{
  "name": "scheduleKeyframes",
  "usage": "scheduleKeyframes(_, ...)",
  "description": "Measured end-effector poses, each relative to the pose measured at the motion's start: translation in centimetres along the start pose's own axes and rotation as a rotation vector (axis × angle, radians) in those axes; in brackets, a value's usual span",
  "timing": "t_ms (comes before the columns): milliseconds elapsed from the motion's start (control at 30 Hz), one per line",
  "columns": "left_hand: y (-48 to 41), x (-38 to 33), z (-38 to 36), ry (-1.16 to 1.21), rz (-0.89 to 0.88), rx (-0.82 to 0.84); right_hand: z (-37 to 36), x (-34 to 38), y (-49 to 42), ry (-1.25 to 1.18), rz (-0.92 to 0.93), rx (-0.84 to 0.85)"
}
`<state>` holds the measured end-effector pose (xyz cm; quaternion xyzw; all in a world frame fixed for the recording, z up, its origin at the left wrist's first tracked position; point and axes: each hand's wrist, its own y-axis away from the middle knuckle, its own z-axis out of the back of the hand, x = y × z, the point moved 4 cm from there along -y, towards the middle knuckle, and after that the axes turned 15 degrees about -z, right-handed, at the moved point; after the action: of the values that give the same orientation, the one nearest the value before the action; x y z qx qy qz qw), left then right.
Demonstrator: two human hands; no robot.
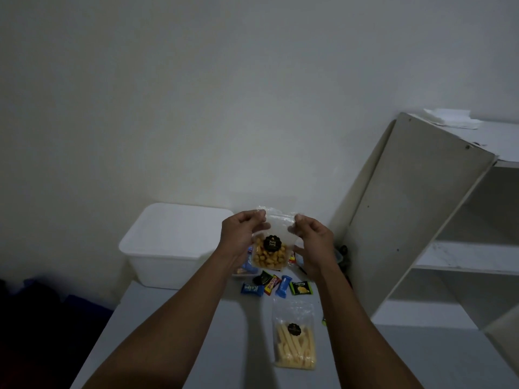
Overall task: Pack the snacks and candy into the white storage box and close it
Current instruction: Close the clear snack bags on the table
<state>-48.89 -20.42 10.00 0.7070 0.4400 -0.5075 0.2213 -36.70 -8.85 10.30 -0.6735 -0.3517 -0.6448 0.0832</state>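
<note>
1. Head view: the left hand (243,234) and right hand (311,242) hold a clear bag of round golden snacks (271,254) up over the table (196,332). Each hand pinches one upper side of the bag with curled fingers and thumb.
2. The white storage box (174,242) stands on the table at the bag's 9 o'clock, against the wall. I cannot tell whether its lid is on.
3. Wrapped candies (283,286) lie close together on the table at the bag's 6 o'clock.
4. A bag of pale stick snacks (295,341) lies flat beyond them, also at 6 o'clock.
5. A white shelf unit (421,220) stands at 3 o'clock.
</note>
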Motion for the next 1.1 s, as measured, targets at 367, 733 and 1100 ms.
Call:
scheduleKeyframes(367, 0.0, -0.9, -1.0, -0.444, -0.302, 0.253, -1.8, 4.0, -0.4, 0.893, 0.383, 0.064)
scheduleKeyframes(733, 0.3, 1.2, 0.2, -0.539, -0.283, 0.088, -5.0, 1.5, -0.3, 1.049, 0.353, 0.06)
scheduleKeyframes(1100, -0.4, 1.3, 2.6, -0.517, -0.257, -0.086, -3.8, -1.3, 0.2, 1.013, 0.281, 0.086)
